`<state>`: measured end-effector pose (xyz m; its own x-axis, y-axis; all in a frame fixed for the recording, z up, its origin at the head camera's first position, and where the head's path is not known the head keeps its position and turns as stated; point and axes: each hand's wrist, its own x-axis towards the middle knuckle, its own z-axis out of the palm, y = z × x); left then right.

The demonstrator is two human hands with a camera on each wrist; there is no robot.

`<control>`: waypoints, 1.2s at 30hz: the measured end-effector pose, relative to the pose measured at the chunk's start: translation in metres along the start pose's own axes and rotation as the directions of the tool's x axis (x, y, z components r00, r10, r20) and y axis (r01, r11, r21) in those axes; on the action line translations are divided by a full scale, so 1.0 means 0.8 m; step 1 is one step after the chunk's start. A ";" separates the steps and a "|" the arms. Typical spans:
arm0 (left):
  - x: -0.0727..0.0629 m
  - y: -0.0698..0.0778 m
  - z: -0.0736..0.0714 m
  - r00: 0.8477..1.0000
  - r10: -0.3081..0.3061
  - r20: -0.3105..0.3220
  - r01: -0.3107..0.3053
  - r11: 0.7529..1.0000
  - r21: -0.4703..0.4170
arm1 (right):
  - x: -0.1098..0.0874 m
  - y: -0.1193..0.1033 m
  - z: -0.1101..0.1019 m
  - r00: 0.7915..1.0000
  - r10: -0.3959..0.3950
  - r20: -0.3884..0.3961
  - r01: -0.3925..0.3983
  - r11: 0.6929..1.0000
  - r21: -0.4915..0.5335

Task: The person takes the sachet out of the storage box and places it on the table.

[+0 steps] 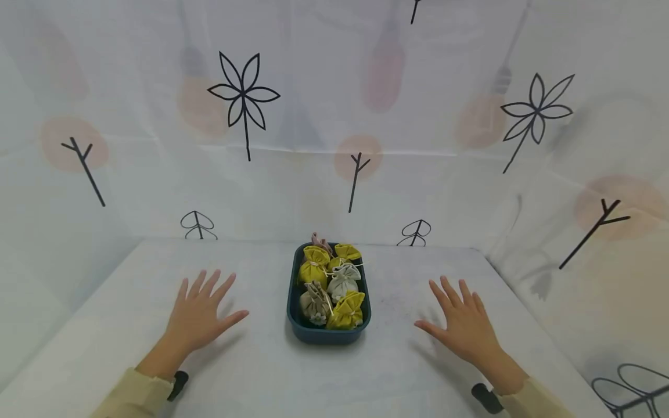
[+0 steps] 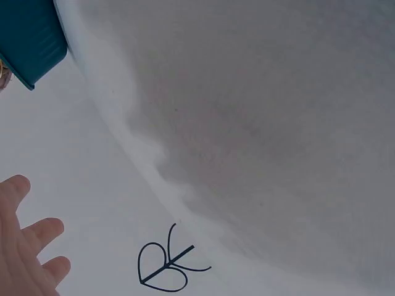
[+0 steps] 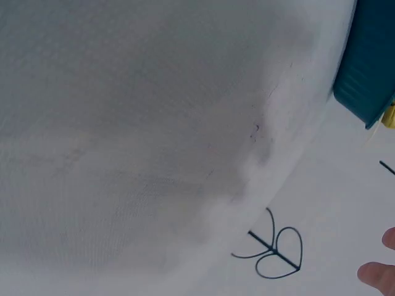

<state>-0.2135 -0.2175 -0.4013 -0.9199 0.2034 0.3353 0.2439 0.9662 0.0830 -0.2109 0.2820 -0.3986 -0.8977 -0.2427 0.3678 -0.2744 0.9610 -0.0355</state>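
Note:
A dark teal plastic basket (image 1: 328, 336) stands on the white table, filled with several small drawstring pouches. Among them are a yellow pouch (image 1: 347, 312) at the near right, a brown pouch (image 1: 315, 303) at the near left, a pale grey pouch (image 1: 344, 281) and another yellow pouch (image 1: 313, 267) behind. To the basket's left my left hand (image 1: 200, 313) hovers with fingers spread, holding nothing. My right hand (image 1: 465, 325) is spread likewise on the other side, apart from the basket. Both wrist views catch a basket side and some fingertips.
The white table (image 1: 251, 377) runs back to a white curtain (image 1: 313, 116) printed with black leaf drawings and pinkish circles. More of this cloth hangs at the left and right sides. A dark band (image 1: 179, 385) sits at the left wrist, another (image 1: 486, 398) at the right.

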 end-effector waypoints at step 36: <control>0.050 0.076 0.016 0.996 -0.071 0.060 0.087 0.938 -0.335 | 0.021 -0.048 -0.007 1.000 0.008 0.014 -0.010 0.984 0.178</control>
<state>-0.2395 -0.1490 -0.3948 -0.9516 0.1438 0.2718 0.2519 0.8713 0.4211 -0.2135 0.2414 -0.3855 -0.9047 -0.2370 0.3542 -0.3221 0.9244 -0.2042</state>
